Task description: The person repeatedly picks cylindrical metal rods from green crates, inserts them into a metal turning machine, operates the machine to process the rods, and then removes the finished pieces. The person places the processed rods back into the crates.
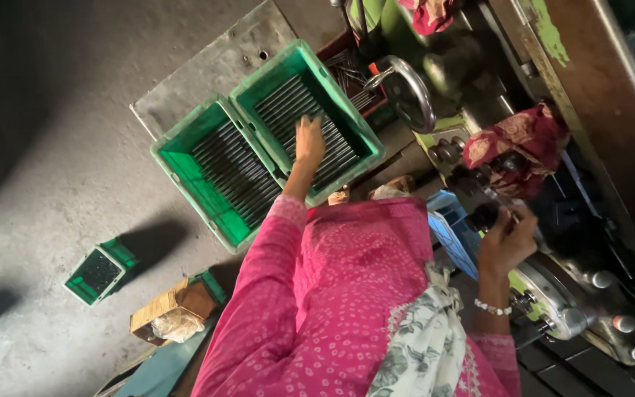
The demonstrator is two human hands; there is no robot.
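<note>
We rest our left hand (309,140), fingers spread, on rods in the right green crate (365,147) while our right hand (507,239), beside that crate, grips the machine handle (485,215).

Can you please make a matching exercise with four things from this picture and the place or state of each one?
Things:
1. left hand
2. right hand
3. small green crate
4. patterned red cloth

Places or states:
A. alone on the floor
B. draped over the machine
C. on the metal rods in a large green crate
D. raised at the machine, holding a small dark part

Pairs: 1-C, 2-D, 3-A, 4-B
</note>
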